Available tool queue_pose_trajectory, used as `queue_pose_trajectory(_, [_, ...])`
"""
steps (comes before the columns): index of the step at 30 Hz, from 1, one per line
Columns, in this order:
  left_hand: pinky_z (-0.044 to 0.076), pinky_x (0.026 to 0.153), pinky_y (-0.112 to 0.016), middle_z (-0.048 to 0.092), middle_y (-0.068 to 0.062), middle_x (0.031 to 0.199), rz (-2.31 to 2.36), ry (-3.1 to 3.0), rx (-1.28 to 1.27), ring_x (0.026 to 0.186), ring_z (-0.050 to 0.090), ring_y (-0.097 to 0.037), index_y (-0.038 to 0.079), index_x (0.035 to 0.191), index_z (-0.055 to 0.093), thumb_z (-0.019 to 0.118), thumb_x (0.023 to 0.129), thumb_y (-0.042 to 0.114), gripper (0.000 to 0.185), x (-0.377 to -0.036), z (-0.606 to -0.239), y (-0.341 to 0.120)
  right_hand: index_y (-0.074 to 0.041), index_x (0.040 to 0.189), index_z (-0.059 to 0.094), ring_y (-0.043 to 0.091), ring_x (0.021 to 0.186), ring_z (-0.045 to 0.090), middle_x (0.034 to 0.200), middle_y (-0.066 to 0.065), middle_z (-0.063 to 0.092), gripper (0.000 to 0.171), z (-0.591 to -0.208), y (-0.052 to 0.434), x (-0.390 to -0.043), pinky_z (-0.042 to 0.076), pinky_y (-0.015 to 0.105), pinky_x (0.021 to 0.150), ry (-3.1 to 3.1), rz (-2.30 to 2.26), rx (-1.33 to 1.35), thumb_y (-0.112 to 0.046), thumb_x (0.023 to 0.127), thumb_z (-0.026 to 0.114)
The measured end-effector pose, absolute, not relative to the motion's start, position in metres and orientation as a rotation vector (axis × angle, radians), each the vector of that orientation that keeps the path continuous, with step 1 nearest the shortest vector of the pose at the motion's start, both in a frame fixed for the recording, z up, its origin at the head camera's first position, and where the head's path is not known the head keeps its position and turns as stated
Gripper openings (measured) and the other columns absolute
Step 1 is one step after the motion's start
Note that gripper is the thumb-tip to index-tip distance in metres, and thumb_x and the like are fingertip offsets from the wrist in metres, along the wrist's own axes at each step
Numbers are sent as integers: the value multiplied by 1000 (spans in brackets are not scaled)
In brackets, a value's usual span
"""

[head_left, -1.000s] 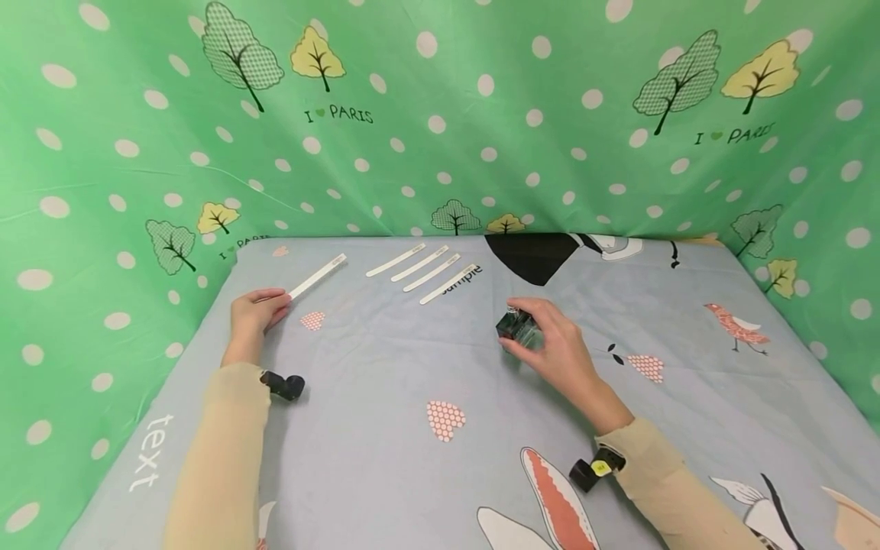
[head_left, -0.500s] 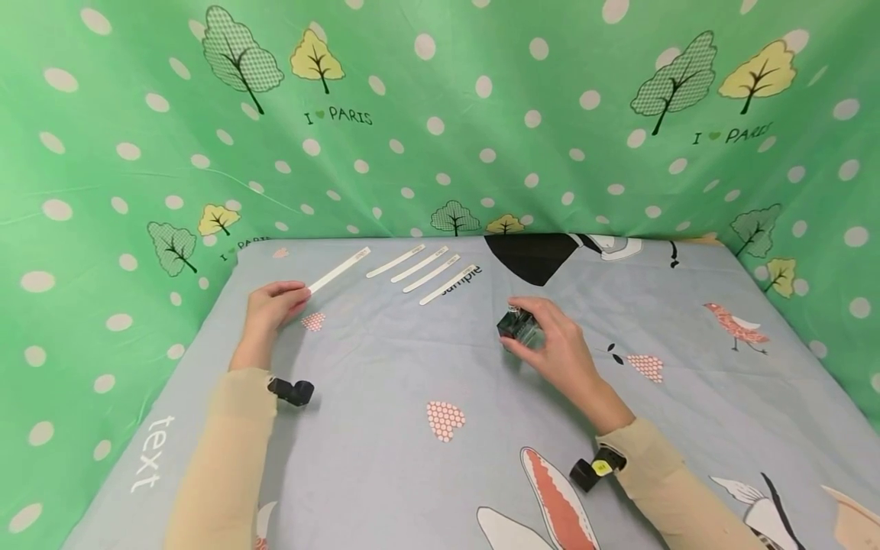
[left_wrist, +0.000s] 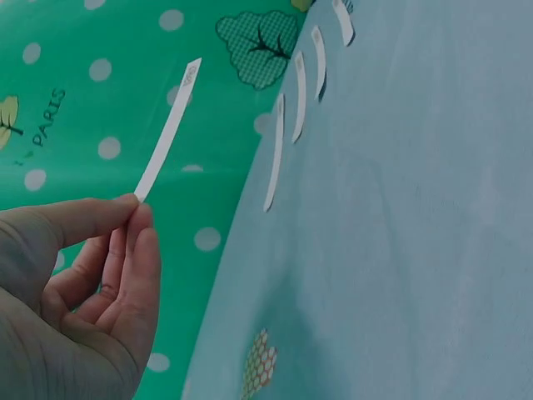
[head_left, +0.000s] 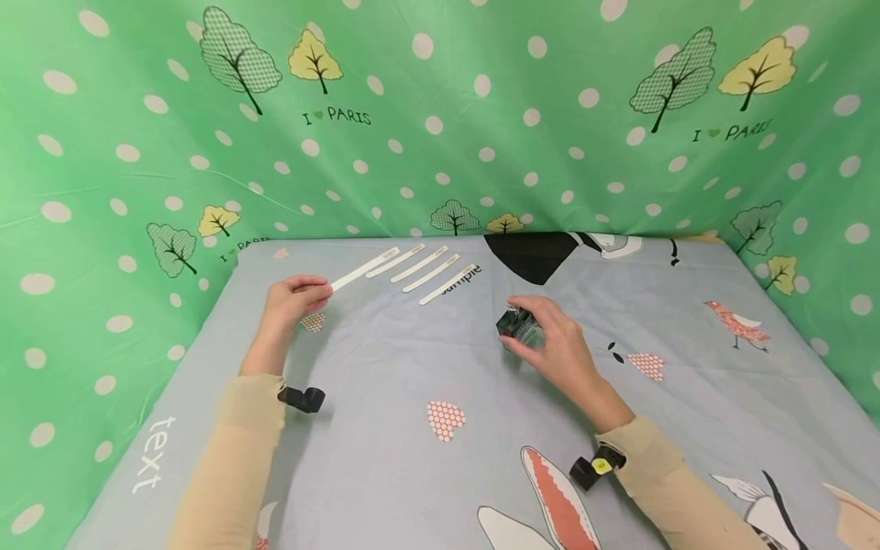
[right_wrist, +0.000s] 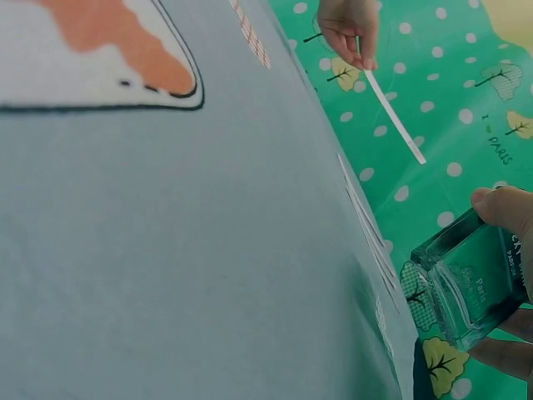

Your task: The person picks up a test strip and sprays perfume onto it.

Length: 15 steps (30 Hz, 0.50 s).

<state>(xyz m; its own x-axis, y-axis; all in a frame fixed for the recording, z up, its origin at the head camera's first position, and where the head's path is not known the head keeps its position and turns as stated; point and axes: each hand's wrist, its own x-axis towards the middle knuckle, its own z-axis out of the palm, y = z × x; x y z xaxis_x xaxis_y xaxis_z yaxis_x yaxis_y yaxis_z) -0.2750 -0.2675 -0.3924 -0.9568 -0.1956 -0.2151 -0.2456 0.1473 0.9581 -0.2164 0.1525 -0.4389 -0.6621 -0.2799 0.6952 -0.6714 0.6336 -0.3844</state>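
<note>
My left hand [head_left: 292,298] pinches one end of a long white paper strip [head_left: 364,268] between thumb and fingertips, lifted off the cloth; the left wrist view shows the strip [left_wrist: 166,133] slanting up from the fingertips [left_wrist: 137,218]. My right hand [head_left: 553,344] grips a small square glass bottle [head_left: 517,323] of greenish liquid near the table's middle; the right wrist view shows the bottle [right_wrist: 462,287] held between thumb and fingers, with the left hand [right_wrist: 348,25] and strip [right_wrist: 391,112] far off.
Several more white strips [head_left: 429,273] lie side by side at the back of the blue-grey printed cloth [head_left: 385,382], seen too as strips [left_wrist: 287,133] in the left wrist view. A green dotted curtain [head_left: 440,114] walls the back and both sides.
My left hand has carried the strip up and to the right, toward the lying strips and the bottle. The right hand and bottle have stayed put.
</note>
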Motion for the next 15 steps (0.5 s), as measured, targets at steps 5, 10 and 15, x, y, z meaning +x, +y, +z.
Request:
queue_pose_trajectory(5, [60,77,-16,70,9,81,1980,2329,-398,74,69,1,-2,117,61,72,90,7,31,-274,-391,-259,-12,128,60,27,106,67,119,11,66,63,-438,152,-216,62,42,79,-2260,862,740,-18,74,90])
queue_pose_trajectory(10, [60,76,-14,69,10,81,1962,2331,-356,74,68,2,-5,118,60,73,89,6,33,-272,-389,-250,-12,128,60,27,106,67,119,11,66,62,-438,152,-216,62,42,79,-2262,867,734,-18,74,90])
queue_pose_trajectory(15, [60,77,-16,69,8,82,1939,2352,-309,75,68,2,-7,118,59,71,91,5,32,-270,-387,-241,-12,128,61,27,105,67,119,11,66,62,-437,151,-217,62,42,78,-2256,866,736,-18,73,90])
